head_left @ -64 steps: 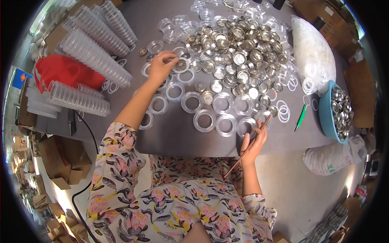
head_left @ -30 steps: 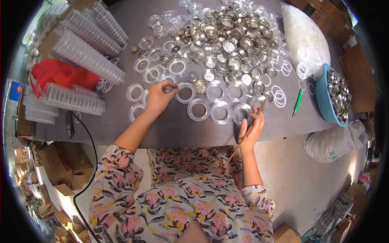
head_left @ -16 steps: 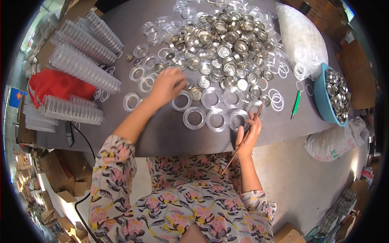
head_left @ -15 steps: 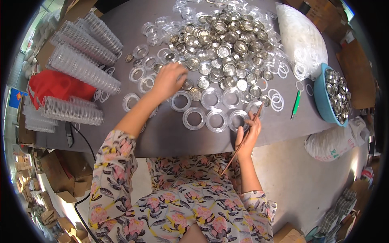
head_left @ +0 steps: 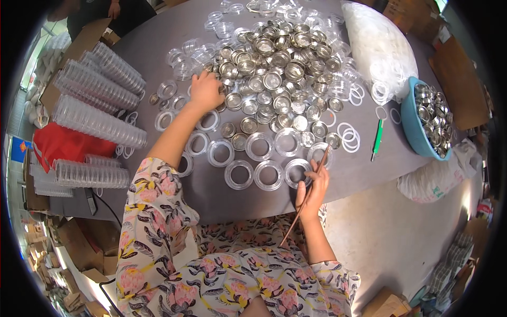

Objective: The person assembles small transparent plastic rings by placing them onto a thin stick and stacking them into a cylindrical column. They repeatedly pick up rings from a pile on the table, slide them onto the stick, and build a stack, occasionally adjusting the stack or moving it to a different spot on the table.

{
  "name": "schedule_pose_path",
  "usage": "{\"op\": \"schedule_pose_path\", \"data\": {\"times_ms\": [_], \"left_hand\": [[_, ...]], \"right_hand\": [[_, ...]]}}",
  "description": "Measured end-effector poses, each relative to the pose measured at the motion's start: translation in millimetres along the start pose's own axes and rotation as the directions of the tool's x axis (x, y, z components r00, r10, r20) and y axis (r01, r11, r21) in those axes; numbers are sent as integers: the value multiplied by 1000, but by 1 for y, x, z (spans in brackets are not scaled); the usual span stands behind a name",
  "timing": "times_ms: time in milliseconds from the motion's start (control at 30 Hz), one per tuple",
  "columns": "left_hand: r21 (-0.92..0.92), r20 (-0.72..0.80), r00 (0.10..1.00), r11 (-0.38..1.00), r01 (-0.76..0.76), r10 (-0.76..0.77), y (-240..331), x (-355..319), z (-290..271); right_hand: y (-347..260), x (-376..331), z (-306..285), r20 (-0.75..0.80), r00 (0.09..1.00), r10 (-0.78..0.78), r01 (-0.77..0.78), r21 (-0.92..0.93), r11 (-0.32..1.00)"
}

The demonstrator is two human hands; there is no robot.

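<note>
My left hand (head_left: pixel 207 91) reaches to the left edge of a heap of shallow metal cups (head_left: pixel 272 80). Its fingers are bent and slightly apart, their tips down among the cups; no held thing shows. In my right hand (head_left: pixel 313 196) is a thin brown stick (head_left: pixel 292 231), held slantwise, its upper end over a clear plastic ring (head_left: pixel 320 155) near the table's front edge. Several more clear rings lie flat in rows between my hands, one of them a wide-rimmed ring (head_left: pixel 238 175). Small metal cups (head_left: pixel 249 125) lie loose just beyond them.
Stacked clear plastic pieces (head_left: pixel 100 121) and a red cloth (head_left: pixel 68 143) are at the left. On the right are a bag of white rings (head_left: pixel 377 53), a green-handled tool (head_left: pixel 378 138) and a blue basin (head_left: pixel 409 119) of metal cups. Another person (head_left: pixel 113 10) stands at the far left.
My left hand has moved left and away from me, to the heap's left side. My right hand keeps the stick beside the front rings. The whole view has shifted slightly.
</note>
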State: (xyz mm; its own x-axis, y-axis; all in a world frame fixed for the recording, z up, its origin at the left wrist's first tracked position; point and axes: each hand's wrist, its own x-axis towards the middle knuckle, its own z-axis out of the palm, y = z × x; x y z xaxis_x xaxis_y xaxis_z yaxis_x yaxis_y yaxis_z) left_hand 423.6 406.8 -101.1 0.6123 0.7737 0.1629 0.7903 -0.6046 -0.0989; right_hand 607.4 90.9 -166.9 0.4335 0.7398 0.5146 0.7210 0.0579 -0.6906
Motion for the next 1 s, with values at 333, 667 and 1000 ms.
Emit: {"op": "schedule_pose_path", "data": {"times_ms": [333, 667, 1000], "left_hand": [[-162, -92, 987, 976, -148, 134, -12, -11, 5], [-26, 14, 999, 999, -46, 47, -11, -3, 7], [56, 102, 995, 998, -11, 5, 5, 7, 7]], "right_hand": [[-2, 3, -1, 17, 1000, 12, -12, 12, 1000], [-1, 2, -1, 28, 999, 23, -23, 3, 1000], [-4, 4, -4, 28, 999, -15, 16, -38, 999]]}}
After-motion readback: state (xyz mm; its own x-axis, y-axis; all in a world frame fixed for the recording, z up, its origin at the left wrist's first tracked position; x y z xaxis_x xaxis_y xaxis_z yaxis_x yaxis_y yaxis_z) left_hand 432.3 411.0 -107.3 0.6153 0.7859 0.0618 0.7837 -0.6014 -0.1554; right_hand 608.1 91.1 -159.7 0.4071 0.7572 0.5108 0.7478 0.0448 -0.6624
